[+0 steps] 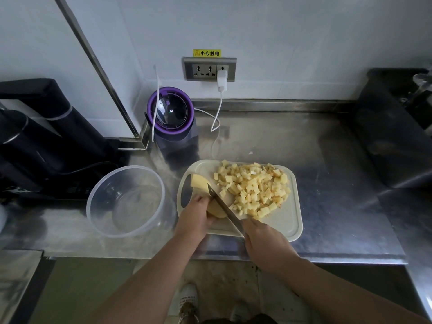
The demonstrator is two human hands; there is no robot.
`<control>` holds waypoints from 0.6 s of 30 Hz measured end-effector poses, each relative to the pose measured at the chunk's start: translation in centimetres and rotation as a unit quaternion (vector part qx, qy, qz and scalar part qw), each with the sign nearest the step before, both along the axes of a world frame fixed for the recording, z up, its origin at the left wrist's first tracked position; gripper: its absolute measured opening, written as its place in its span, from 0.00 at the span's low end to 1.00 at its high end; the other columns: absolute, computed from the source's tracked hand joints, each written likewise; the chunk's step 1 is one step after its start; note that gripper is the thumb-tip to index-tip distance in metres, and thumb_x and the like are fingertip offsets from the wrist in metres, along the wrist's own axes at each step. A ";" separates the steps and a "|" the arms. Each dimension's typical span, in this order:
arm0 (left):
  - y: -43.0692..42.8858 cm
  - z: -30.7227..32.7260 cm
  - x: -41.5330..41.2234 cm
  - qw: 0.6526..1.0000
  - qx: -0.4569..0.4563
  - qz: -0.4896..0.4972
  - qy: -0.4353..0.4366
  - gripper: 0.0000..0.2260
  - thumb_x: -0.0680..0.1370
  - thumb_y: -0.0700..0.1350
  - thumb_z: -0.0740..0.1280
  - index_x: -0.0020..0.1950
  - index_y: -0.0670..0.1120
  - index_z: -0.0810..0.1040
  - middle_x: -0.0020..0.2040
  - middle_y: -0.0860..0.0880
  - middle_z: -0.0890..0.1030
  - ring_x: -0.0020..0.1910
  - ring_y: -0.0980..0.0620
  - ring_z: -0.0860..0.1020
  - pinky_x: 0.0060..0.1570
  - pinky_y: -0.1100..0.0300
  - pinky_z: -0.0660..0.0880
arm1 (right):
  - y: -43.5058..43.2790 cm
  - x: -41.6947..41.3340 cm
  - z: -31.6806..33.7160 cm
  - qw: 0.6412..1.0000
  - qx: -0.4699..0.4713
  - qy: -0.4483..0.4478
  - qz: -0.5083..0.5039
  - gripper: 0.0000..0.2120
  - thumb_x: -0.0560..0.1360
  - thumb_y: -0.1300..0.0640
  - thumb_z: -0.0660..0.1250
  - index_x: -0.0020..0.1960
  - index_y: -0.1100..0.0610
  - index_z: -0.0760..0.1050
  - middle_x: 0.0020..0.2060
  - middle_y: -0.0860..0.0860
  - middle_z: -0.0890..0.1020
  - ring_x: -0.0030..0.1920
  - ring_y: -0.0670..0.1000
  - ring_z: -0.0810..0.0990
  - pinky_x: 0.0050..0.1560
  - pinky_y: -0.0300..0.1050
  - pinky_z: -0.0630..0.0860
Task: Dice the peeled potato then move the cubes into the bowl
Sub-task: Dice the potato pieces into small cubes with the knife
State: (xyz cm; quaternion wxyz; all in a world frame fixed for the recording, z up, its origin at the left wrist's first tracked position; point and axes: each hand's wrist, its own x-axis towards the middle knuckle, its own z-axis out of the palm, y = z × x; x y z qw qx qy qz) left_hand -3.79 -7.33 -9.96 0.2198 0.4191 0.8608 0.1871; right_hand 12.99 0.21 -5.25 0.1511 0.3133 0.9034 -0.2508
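A pale cutting board [289, 228] lies on the steel counter. A heap of yellow potato cubes [254, 188] covers its far right half. My left hand [195, 216] presses down on a potato piece [216, 210] near the board's left front. Another flat potato slice [198, 182] lies just beyond it. My right hand [264, 242] grips the handle of a knife [224, 206], whose blade runs diagonally across the held piece, tip pointing away. A clear plastic bowl [128, 201] stands left of the board with no cubes in it.
A purple-rimmed appliance [171, 111] stands behind the board, with a white cable running to the wall socket [209, 70]. Dark machines stand at the far left [42, 136] and far right [392, 127]. The counter's front edge runs just below the board.
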 end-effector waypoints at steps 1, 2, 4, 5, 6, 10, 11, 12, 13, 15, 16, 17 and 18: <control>0.0 0.0 0.0 1.000 0.006 0.005 -0.009 0.20 0.76 0.44 0.70 0.67 0.47 0.73 0.66 0.49 0.72 0.61 0.49 0.74 0.59 0.55 0.73 | 0.0 0.0 0.0 1.000 0.003 -0.005 0.001 0.15 0.83 0.53 0.58 0.70 0.50 0.67 0.55 0.46 0.78 0.47 0.46 0.81 0.46 0.35 0.78; 0.0 0.0 0.0 1.000 0.013 0.009 -0.020 0.20 0.75 0.44 0.70 0.67 0.47 0.73 0.66 0.50 0.72 0.61 0.49 0.74 0.59 0.55 0.73 | 0.0 0.0 0.1 1.000 0.005 -0.008 0.001 0.16 0.83 0.53 0.58 0.70 0.50 0.67 0.55 0.46 0.78 0.47 0.46 0.80 0.46 0.35 0.78; 0.0 0.1 -0.1 0.998 0.017 0.012 -0.051 0.21 0.74 0.44 0.72 0.66 0.46 0.73 0.65 0.50 0.72 0.61 0.50 0.74 0.60 0.56 0.73 | 0.2 -0.1 0.4 1.000 0.009 -0.016 -0.005 0.16 0.83 0.54 0.59 0.70 0.50 0.66 0.56 0.46 0.78 0.47 0.46 0.80 0.47 0.36 0.78; 0.0 0.2 -0.2 0.997 0.020 0.012 -0.072 0.21 0.73 0.45 0.72 0.65 0.47 0.74 0.63 0.51 0.73 0.60 0.50 0.74 0.59 0.57 0.73 | 0.3 -0.1 0.6 1.000 0.010 -0.023 -0.015 0.17 0.83 0.54 0.59 0.71 0.50 0.66 0.56 0.46 0.78 0.47 0.46 0.79 0.47 0.36 0.78; -0.1 0.2 -0.4 0.995 0.027 0.016 -0.096 0.20 0.72 0.45 0.73 0.63 0.47 0.75 0.61 0.53 0.74 0.59 0.52 0.75 0.56 0.58 0.74 | 0.5 -0.1 0.9 0.999 0.009 -0.029 -0.027 0.17 0.83 0.55 0.59 0.71 0.50 0.65 0.57 0.47 0.78 0.47 0.46 0.79 0.48 0.37 0.78; -0.4 0.6 -0.8 0.985 0.042 0.087 -0.142 0.16 0.76 0.45 0.70 0.63 0.46 0.76 0.56 0.52 0.79 0.54 0.54 0.77 0.50 0.63 0.71 | 0.4 0.0 2.0 0.999 0.027 -0.026 -0.038 0.22 0.82 0.58 0.60 0.74 0.52 0.59 0.59 0.49 0.77 0.49 0.49 0.81 0.50 0.40 0.80; -0.4 0.6 -0.8 0.984 0.039 0.103 -0.141 0.16 0.77 0.46 0.69 0.63 0.46 0.76 0.57 0.51 0.79 0.55 0.52 0.78 0.52 0.62 0.72 | 0.1 -0.1 2.2 0.999 0.033 -0.026 -0.031 0.23 0.82 0.58 0.60 0.74 0.52 0.58 0.58 0.49 0.77 0.49 0.49 0.81 0.50 0.41 0.80; -0.3 0.5 -0.7 0.983 0.037 0.115 -0.140 0.15 0.77 0.46 0.69 0.63 0.45 0.76 0.57 0.50 0.79 0.55 0.51 0.78 0.53 0.60 0.73 | -0.2 -0.2 2.4 0.999 0.039 -0.026 -0.021 0.22 0.82 0.58 0.60 0.74 0.52 0.58 0.57 0.49 0.77 0.49 0.49 0.81 0.50 0.42 0.80; -0.2 0.4 -0.6 0.981 0.038 0.125 -0.142 0.15 0.78 0.46 0.68 0.63 0.45 0.77 0.57 0.50 0.80 0.55 0.50 0.79 0.55 0.58 0.75 | -0.6 -0.2 2.5 0.999 0.045 -0.024 -0.011 0.22 0.82 0.58 0.60 0.73 0.52 0.58 0.57 0.50 0.77 0.49 0.50 0.81 0.50 0.44 0.80; -0.1 0.2 -0.3 0.976 0.044 0.151 -0.149 0.14 0.78 0.46 0.68 0.62 0.44 0.77 0.56 0.48 0.81 0.53 0.48 0.80 0.56 0.54 0.76 | -1.2 -0.4 2.6 0.998 0.052 -0.021 0.004 0.21 0.82 0.57 0.60 0.72 0.52 0.58 0.57 0.49 0.77 0.49 0.50 0.81 0.51 0.45 0.80; 0.0 0.0 -0.2 0.974 0.047 0.163 -0.150 0.13 0.77 0.45 0.68 0.61 0.43 0.77 0.55 0.48 0.81 0.52 0.47 0.81 0.56 0.54 0.76 | -1.4 -0.5 2.7 0.998 0.051 -0.019 0.007 0.21 0.82 0.56 0.61 0.72 0.52 0.58 0.57 0.49 0.77 0.49 0.50 0.81 0.51 0.45 0.80; 0.1 -0.1 -0.1 0.973 0.049 0.171 -0.151 0.13 0.77 0.44 0.68 0.60 0.43 0.77 0.54 0.48 0.82 0.51 0.47 0.81 0.55 0.54 0.76 | -1.6 -0.6 2.6 0.999 0.050 -0.020 0.009 0.21 0.82 0.56 0.61 0.72 0.52 0.58 0.56 0.49 0.77 0.48 0.50 0.81 0.50 0.45 0.80; 0.1 -0.2 0.0 0.971 0.051 0.176 -0.152 0.12 0.77 0.44 0.68 0.60 0.43 0.78 0.53 0.48 0.82 0.51 0.47 0.81 0.54 0.54 0.76 | -1.7 -0.7 2.7 0.999 0.049 -0.021 0.011 0.21 0.81 0.57 0.62 0.71 0.52 0.58 0.55 0.49 0.77 0.48 0.49 0.81 0.49 0.45 0.80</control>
